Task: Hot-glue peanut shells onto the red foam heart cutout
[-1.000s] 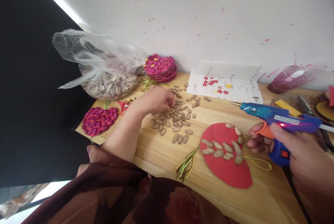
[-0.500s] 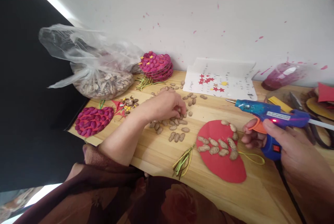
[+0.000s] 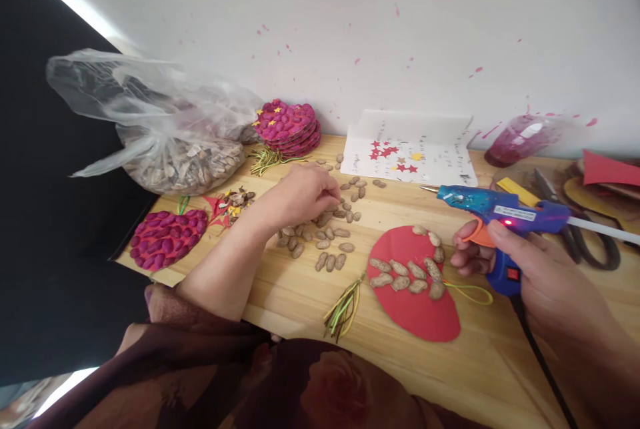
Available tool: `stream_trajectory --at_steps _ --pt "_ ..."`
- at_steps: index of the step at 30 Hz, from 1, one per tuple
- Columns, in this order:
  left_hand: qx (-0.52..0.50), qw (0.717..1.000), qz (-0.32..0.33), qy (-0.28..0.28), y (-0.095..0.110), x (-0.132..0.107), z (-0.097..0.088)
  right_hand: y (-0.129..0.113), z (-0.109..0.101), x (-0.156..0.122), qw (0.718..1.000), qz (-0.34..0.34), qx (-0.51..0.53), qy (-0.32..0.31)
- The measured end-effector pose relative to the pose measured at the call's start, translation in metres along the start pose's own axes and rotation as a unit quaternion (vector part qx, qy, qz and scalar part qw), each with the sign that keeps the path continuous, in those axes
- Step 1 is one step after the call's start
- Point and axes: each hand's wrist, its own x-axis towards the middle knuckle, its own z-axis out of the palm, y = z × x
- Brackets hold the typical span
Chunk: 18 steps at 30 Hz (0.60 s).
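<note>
My right hand (image 3: 545,269) is wrapped around the grip of a blue hot glue gun (image 3: 505,210), its fingers by the orange trigger. The nozzle points left, and a red light glows on the body. My left hand (image 3: 313,192) reaches over loose peanuts (image 3: 327,233) with its fingers curled together. Whether a peanut is between the fingertips is hidden. Between my hands lies a red heart-shaped card (image 3: 415,315) with peanuts set on it in two rows and along its upper right edge. A yellow-green tassel (image 3: 343,307) and a yellow cord loop (image 3: 473,292) stick out from it.
Peanuts fill a clear plastic bag (image 3: 185,165) at the left. Nearby are a purple heart (image 3: 167,239), a stack of purple hearts (image 3: 287,125) and scraps. Further right stand a paper (image 3: 440,129) with stars, a purple-stained cup (image 3: 520,139) and scissors (image 3: 595,249).
The whole view has shifted slightly, moving things left in the picture. My left hand's fingers have drawn closer together over the peanuts. My right hand still holds the glue gun.
</note>
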Motion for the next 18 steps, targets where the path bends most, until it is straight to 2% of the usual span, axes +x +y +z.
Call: stream_trajectory --at_steps 8,18 --pt "-0.014 1.000 0.019 -0.001 0.0022 0.0034 0.0061 0.0021 -0.0005 -0.0011 1.000 -0.006 0.007 0.017" --pt "-0.010 1.000 0.015 -0.003 0.0014 0.0033 0.0074 0.0044 -0.0009 0.0009 1.000 -0.004 0.027 0.003"
